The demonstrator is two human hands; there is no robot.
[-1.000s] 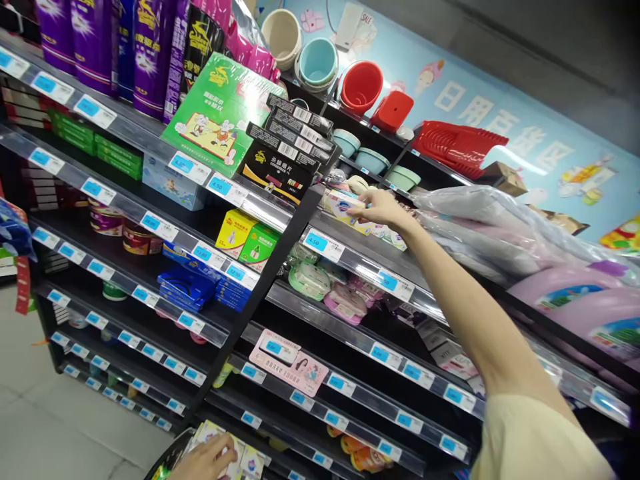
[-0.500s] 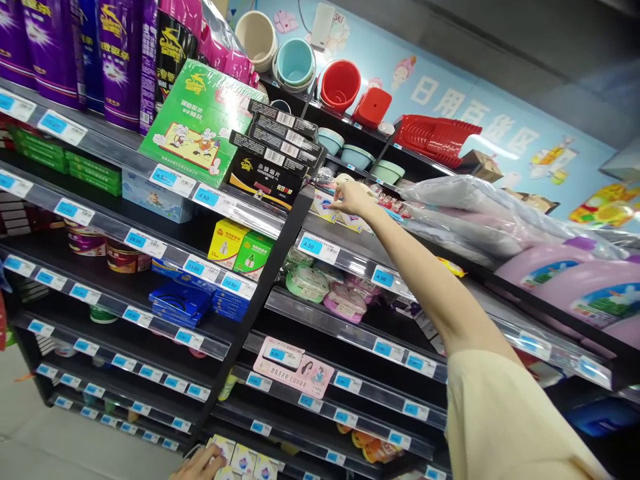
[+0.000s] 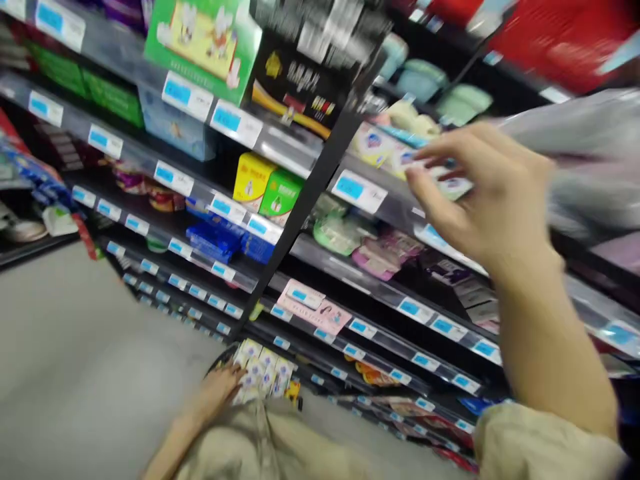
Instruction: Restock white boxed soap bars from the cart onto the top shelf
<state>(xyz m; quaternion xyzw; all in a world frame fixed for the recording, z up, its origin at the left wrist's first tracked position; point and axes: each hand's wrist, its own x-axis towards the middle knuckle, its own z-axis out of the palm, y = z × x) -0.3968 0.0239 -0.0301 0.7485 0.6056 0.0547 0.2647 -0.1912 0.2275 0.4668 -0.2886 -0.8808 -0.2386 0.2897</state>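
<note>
My right hand (image 3: 483,190) reaches in at the right with thumb and fingers apart, nothing visible between them. Just behind its fingertips, a row of small white-and-yellow soap boxes (image 3: 374,143) stands on the upper shelf (image 3: 395,190). Low in the view, beside my lap, my left hand (image 3: 226,381) is curled against the side of a stack of similar soap boxes (image 3: 263,370). Motion blur hides the exact hold of its fingers, and what supports the stack is not clear.
A black upright post (image 3: 305,220) divides the shelving. Left of it are a green box (image 3: 200,40) and black boxes (image 3: 300,87); right of it, plastic-wrapped packs (image 3: 590,147) sit beyond my right hand. Grey floor (image 3: 100,360) lies at lower left.
The view has tipped downward, showing more floor and my lap. My right hand has drawn back from the soap boxes on the shelf toward me, fingers apart. My left hand stays at the stack.
</note>
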